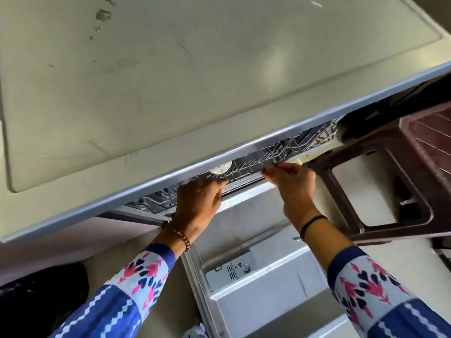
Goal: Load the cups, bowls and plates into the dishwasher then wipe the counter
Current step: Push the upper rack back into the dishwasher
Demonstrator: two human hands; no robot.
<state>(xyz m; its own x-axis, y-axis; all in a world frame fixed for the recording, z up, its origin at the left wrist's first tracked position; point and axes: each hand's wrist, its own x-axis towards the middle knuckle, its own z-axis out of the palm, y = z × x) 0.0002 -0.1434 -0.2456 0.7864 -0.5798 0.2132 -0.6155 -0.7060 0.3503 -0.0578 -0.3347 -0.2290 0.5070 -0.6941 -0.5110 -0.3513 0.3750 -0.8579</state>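
Grey metal wire forms the wire rack (280, 152), which shows in the narrow gap just beyond the fingertips, under the metal front strip of the counter (170, 69). Both hands are on the rack's front rail. The left hand (197, 203) is seen from the back; its fingers (214, 185) curl over the rail and grip it, with the thumb lying along the near side. The right hand (292, 184) grips the same rail further along, and its fingers (273, 170) are bent round the front wire with the tips pointing toward the left hand. 1 white rounded item (220, 169) sits inside the rack just beyond the left fingertips, partly hidden by the counter strip; whether it is a cup or a bowl cannot be told. Beneath both wrists, on the near side of the fingers, the dishwasher door (256, 215) lies open with its inner face up, and the detergent dispenser (229, 269) is set into it between the 2 forearms. The counter surface beyond the fingers is pale and carries dark smudges and faint streaks. A brown plastic stool (390, 154) stands outboard of the right fingers, close to the rack's end. A black bag (41, 301) lies well outboard of the left forearm. The left wrist carries a beaded bracelet (181, 236); the right wrist carries a black band (311, 223).
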